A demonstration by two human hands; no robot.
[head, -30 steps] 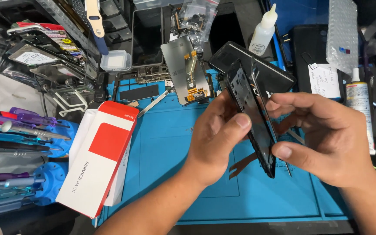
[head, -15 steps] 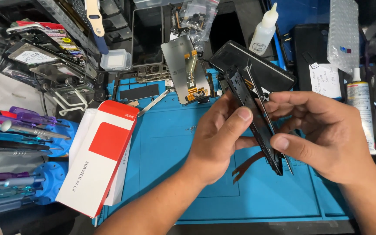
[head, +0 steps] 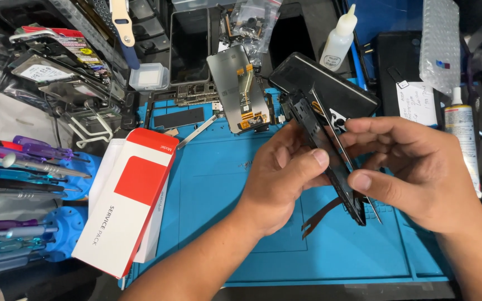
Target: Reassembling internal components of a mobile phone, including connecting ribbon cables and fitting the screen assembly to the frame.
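Both hands up over blue mat (head: 224,184). Left hand (head: 280,178) fingers closed round black phone frame (head: 324,153), held edge-on; right hand (head: 419,173) pinches its lower end.

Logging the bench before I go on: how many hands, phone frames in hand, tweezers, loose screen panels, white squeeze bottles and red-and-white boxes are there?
Hands: 2, left hand and right hand
Black phone frame, held by both: 1
Tweezers in the right hand: 1
Loose screen panel: 1
White squeeze bottle: 1
Red-and-white box: 1
Total: 7
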